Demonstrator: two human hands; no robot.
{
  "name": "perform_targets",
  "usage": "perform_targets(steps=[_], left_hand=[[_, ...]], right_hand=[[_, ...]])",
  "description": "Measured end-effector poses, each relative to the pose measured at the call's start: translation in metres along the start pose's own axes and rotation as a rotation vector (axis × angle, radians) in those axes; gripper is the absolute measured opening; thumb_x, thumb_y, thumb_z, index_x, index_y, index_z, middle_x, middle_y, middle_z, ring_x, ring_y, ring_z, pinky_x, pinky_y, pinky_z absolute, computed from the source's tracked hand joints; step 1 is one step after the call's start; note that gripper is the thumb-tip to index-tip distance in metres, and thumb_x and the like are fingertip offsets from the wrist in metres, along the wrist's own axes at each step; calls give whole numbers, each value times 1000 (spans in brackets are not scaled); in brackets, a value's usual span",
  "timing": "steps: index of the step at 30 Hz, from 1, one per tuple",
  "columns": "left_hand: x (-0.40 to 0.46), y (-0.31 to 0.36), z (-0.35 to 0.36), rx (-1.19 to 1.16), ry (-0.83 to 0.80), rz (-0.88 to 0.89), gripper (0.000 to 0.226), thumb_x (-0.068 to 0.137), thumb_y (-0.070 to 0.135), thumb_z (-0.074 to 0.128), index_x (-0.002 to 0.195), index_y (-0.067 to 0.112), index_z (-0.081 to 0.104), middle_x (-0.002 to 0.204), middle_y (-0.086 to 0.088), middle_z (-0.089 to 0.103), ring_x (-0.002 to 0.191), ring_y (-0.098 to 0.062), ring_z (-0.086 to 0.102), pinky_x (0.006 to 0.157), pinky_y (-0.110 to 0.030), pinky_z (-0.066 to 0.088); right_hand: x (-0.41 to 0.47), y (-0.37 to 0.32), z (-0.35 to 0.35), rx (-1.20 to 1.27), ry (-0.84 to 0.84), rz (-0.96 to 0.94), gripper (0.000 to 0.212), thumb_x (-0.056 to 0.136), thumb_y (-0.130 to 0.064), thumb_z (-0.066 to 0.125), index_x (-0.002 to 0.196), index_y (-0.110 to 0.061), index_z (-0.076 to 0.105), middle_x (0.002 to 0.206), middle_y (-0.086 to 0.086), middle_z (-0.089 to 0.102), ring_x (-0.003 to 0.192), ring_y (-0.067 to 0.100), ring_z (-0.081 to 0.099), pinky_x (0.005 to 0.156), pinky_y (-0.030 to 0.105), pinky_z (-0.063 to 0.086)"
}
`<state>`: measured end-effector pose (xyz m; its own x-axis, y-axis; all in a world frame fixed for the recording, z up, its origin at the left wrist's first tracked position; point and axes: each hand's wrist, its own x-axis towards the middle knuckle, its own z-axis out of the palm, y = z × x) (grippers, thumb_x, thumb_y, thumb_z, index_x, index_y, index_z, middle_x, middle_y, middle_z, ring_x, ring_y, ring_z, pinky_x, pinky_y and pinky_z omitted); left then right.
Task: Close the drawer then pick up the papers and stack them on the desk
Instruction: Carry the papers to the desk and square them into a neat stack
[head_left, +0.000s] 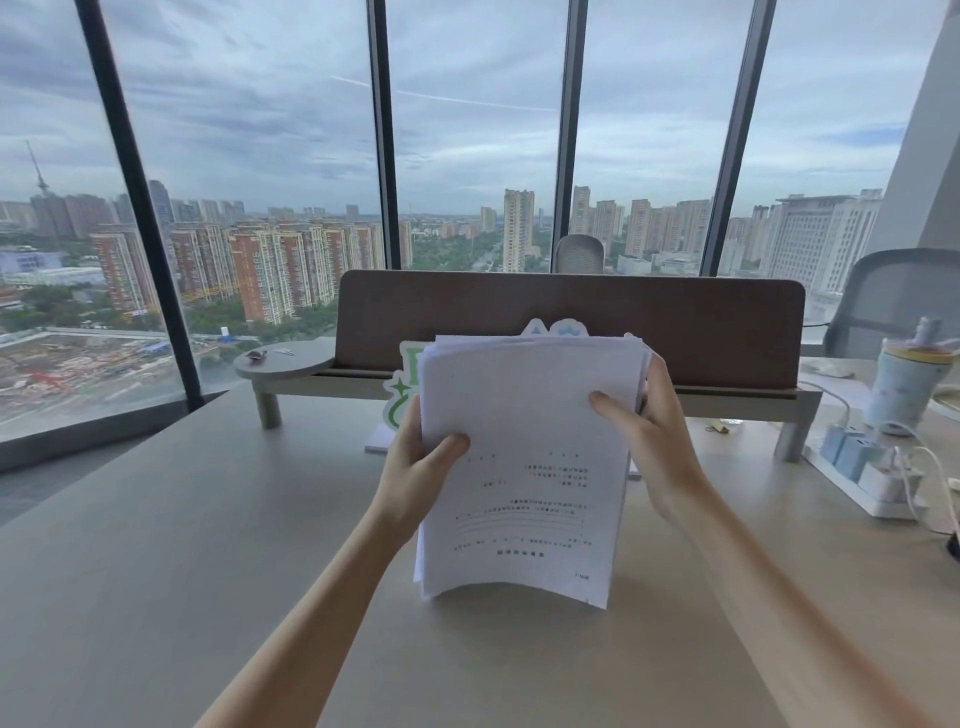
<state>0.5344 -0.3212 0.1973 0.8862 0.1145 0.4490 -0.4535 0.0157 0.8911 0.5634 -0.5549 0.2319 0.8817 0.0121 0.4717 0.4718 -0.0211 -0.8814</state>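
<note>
While you look down at the desk (208, 545), both of your hands hold the papers (524, 467) at the centre of the frame; the stack stands nearly upright, its lower edge bowed and seemingly resting on the desk at lower centre. Your left hand (415, 462) is clamped on the stack's left edge, thumb across the printed front sheet and fingers hidden behind; your right hand (649, 431) grips the right edge higher up, thumb on the front and fingers wrapped behind the sheets. The top edges of the sheets are uneven, some poking above others; the print on the front page is too blurred to read.

Behind the papers, a green and white card (402, 384) shows at their left, partly hidden; beyond it a brown divider (701, 327) runs across the middle of the frame above a grey shelf (283, 364). At the right edge a cup (909, 384) stands near a power strip (872, 478) with blue plugs and white cables. The drawer is out of view.
</note>
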Motion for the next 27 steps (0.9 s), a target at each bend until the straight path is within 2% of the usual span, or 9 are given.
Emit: perform_targets(steps=[2, 4, 9, 11, 14, 17, 21, 24, 27], left_hand=[[3, 2, 2, 36, -4, 30, 43, 74, 6, 56, 114, 22, 57, 105, -21, 64, 92, -35, 65, 79, -52, 56], [4, 4, 5, 45, 6, 41, 42, 74, 7, 56, 113, 22, 55, 105, -21, 62, 89, -31, 65, 77, -53, 56], [1, -6, 4, -60, 51, -25, 41, 77, 9, 60, 116, 18, 58, 101, -9, 66, 89, -22, 66, 76, -40, 56], [-3, -16, 1, -78, 43, -88, 38, 79, 15, 64, 116, 10, 61, 102, -13, 69, 92, -28, 67, 80, -45, 56], [-12, -36, -4, -50, -21, -241, 41, 77, 27, 74, 111, 6, 68, 106, -18, 74, 99, -38, 70, 91, -56, 54], [-24, -52, -4, -31, -51, -343, 45, 72, 31, 81, 106, 3, 73, 104, -19, 75, 99, -38, 71, 90, -58, 53], [-22, -54, 3, 2, 14, -325, 33, 75, 25, 82, 97, 2, 76, 97, -18, 77, 93, -36, 73, 85, -53, 58], [-14, -49, 6, 39, 40, -273, 24, 79, 19, 78, 93, -1, 75, 93, -18, 77, 85, -28, 74, 77, -42, 60], [-18, -59, 3, 28, 28, -292, 27, 77, 21, 80, 97, 3, 76, 96, -16, 77, 90, -28, 74, 81, -43, 60]], right_hand=[[5, -4, 0, -73, -1, -24, 71, 78, -30, 69, 135, -58, 39, 143, -8, 53, 130, 12, 54, 109, 47, 44], [8, -8, 1, -136, -6, -45, 75, 73, -38, 70, 131, -68, 32, 148, -13, 46, 138, 12, 45, 115, 50, 37], [7, -3, -1, -75, 8, -48, 76, 82, -21, 68, 138, -57, 31, 136, -15, 54, 126, 12, 55, 108, 45, 45], [3, 5, -2, -65, 23, -10, 65, 80, -23, 67, 130, -54, 40, 134, -8, 59, 122, 17, 60, 102, 48, 50], [-9, 26, -4, -28, 25, 85, 33, 85, -19, 65, 115, -31, 56, 112, -5, 72, 110, 22, 68, 93, 48, 55], [-26, 51, -3, -39, -29, 168, 30, 87, -24, 65, 116, -23, 60, 110, -3, 74, 109, 23, 69, 90, 45, 55], [-35, 70, 3, 4, -22, 190, 37, 86, -28, 64, 123, -25, 61, 116, -2, 75, 110, 20, 70, 96, 48, 53], [-32, 67, 4, 21, 29, 160, 27, 92, -19, 61, 116, -30, 61, 114, -7, 75, 108, 12, 70, 94, 39, 52], [-37, 74, 6, 27, 55, 168, 23, 96, -15, 58, 111, -33, 60, 110, -11, 75, 105, 8, 70, 92, 37, 54]])
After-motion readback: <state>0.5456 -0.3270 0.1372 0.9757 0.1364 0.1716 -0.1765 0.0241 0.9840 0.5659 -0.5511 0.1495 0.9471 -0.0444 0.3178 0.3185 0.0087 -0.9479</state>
